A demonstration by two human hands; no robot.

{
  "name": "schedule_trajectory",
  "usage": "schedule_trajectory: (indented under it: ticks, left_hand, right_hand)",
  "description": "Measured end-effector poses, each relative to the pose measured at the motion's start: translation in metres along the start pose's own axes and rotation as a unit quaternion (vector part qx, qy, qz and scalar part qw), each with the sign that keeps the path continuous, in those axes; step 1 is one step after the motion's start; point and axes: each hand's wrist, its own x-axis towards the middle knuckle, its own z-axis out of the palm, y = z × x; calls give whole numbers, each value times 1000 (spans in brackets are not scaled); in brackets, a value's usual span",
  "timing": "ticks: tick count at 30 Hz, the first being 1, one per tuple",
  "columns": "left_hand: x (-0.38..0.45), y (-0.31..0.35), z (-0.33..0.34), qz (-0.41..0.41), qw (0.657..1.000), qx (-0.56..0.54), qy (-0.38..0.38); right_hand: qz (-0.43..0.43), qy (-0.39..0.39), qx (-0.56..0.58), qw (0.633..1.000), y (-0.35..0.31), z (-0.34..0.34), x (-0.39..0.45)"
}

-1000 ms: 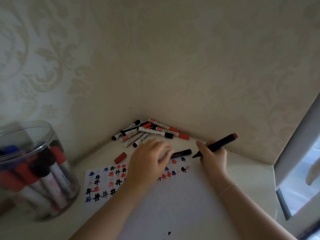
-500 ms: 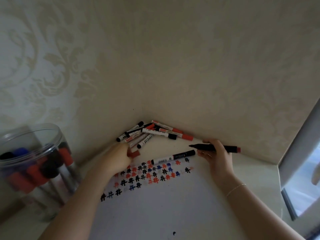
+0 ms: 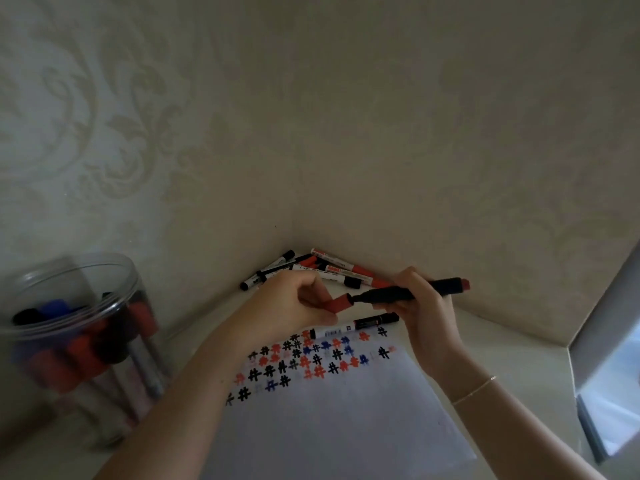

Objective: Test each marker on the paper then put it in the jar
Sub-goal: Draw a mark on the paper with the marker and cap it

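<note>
My right hand (image 3: 422,306) grips a black marker with a red end (image 3: 446,286), held level above the table with its bare tip pointing left. My left hand (image 3: 294,303) pinches the red cap (image 3: 337,304), whose mouth is right at that tip. Below lies the white paper (image 3: 332,417), its far edge covered with black, red and blue hash marks. A white-and-black marker (image 3: 353,325) lies across the paper's far edge. A heap of markers (image 3: 322,266) fills the corner by the wall. The clear plastic jar (image 3: 69,341) at the left holds several markers.
Patterned walls meet in a corner just behind the heap of markers. A window frame (image 3: 602,358) runs down the right edge of the table. The jar stands close to my left forearm.
My left hand picked the red cap off the table and brought it up to the marker's tip. My right hand turned the marker level and lifted it slightly.
</note>
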Motion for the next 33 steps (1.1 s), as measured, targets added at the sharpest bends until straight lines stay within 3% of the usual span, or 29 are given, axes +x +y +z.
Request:
schedule_trajectory:
  ticks: [6,14,16,21,25,28,31,33]
  left_hand:
    - [0,-1,-1,24,999,23,-1]
    - [2,-4,3,50,995,74,-36]
    - [3,-2,2,48,997,46,-43]
    - [1,2,7,17,986,-142,-88]
    - [3,-2,0,-17,986,-156,-56]
    - [5,-2,-8,-28,993,-110,-16]
    - [8,-8,4,-42,992,-24,121]
    - [8,-12,12,-56,980,-29,189]
  right_hand:
    - [1,-8,-19,1000,-1,3,0]
    - [-19,-77,-62,995,0,9,2]
    - [-11,-82,-57,995,0,11,3]
    - [19,-126,-90,988,2,19,1]
    - [68,-91,-59,992,-6,18,5]
    - [12,-64,-196,979,-11,17,7]
    - [-50,-67,-316,945,-4,30,1]
    - [-89,-85,-348,929,-1,39,-5]
